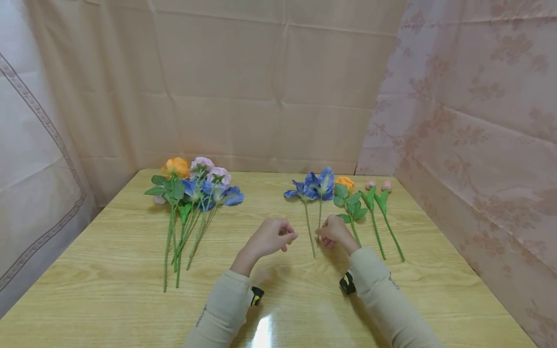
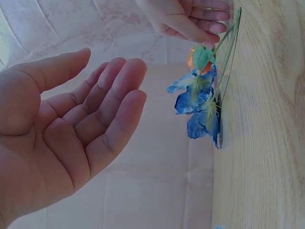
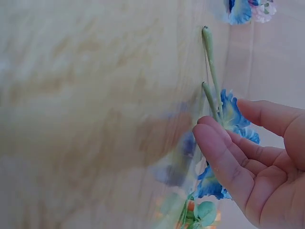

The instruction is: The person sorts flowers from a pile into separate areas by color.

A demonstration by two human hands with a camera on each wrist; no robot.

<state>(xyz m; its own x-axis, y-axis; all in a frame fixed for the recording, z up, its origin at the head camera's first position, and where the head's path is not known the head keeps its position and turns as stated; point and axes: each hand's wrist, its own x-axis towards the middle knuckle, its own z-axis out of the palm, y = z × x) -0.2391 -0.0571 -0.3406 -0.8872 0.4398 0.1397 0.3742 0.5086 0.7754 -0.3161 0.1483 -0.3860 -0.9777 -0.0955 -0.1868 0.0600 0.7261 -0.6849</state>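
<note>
Two blue irises with green stems lie side by side right of the table's middle, one iris [image 1: 325, 184] close against the other iris [image 1: 300, 190]. Beside the lower stem of the right-hand iris is my right hand [image 1: 336, 230]; in the right wrist view its thumb and fingers stand apart, with nothing visibly gripped between them. My left hand [image 1: 271, 236] hovers over the table left of the stems. The left wrist view shows its palm bare and its fingers [image 2: 126, 102] loosely bent. An orange rose [image 1: 345, 182] with green leaves lies just beyond my right hand.
Two pink tulips, a nearer tulip [image 1: 370, 185] and an outer tulip [image 1: 386, 186], lie on the right. At the left lies a mixed bunch with an orange rose [image 1: 176, 167], lilac carnations [image 1: 219, 176] and blue irises [image 1: 231, 195]. Cloth curtains [image 1: 217, 96] hang around the wooden table [image 1: 109, 270].
</note>
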